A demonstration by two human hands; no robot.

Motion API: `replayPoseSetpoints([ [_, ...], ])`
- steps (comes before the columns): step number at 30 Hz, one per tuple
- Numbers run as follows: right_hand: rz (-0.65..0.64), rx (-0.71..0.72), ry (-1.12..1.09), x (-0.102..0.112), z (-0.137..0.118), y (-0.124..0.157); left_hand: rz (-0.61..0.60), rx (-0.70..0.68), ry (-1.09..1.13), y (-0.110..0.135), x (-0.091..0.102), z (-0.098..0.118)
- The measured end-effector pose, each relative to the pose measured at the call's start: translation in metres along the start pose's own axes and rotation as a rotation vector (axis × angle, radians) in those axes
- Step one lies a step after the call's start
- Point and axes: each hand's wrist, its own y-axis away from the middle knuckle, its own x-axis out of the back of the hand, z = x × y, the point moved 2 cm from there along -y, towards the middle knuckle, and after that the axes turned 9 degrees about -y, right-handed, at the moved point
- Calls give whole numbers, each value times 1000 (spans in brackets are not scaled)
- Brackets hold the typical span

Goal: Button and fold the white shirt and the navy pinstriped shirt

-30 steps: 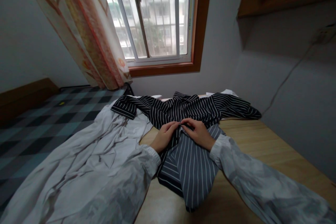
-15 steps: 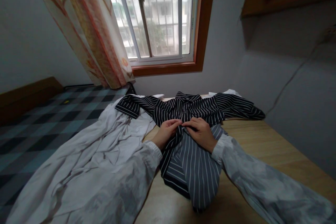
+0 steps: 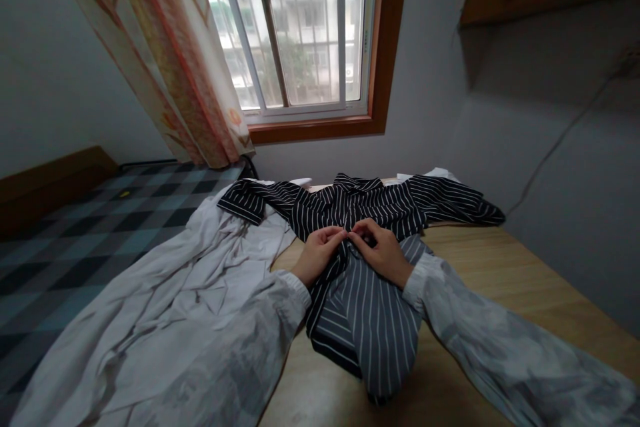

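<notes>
A black shirt with white stripes [image 3: 360, 203] lies spread on the wooden table, collar toward the window and sleeves out to both sides. Its lower front is turned over, so the greyer inner side [image 3: 383, 320] shows. At the middle of the front, my left hand [image 3: 321, 252] pinches the shirt's edge between thumb and fingers. My right hand [image 3: 381, 250] pinches the same spot, its fingertips meeting those of the left. Whatever small part lies between the fingertips is hidden. White clothing [image 3: 200, 273] lies left of the shirt, partly under its left sleeve.
The wooden table [image 3: 520, 280] reaches the wall on the right. A bed with a checked cover [image 3: 150, 213] adjoins on the left. Behind are a window [image 3: 305, 33] and a flowered curtain [image 3: 185, 80]. A cable [image 3: 560, 140] hangs along the right wall.
My right hand's fingers have lifted and bent slightly at the front edge, while the thumb stays near the left fingertips. The left hand and shirt are almost unchanged.
</notes>
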Motion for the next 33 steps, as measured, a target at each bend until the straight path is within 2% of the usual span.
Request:
replayPoseSetpoints([
  [9,-22,-1,-4,-1,5,-1,-12,41,25,2,-1,3],
  [23,-55,20,68,0,10,2,27,9,-5,0,1,3],
  [33,-69,9,-41,2,7,0,22,42,50,4,0,6],
])
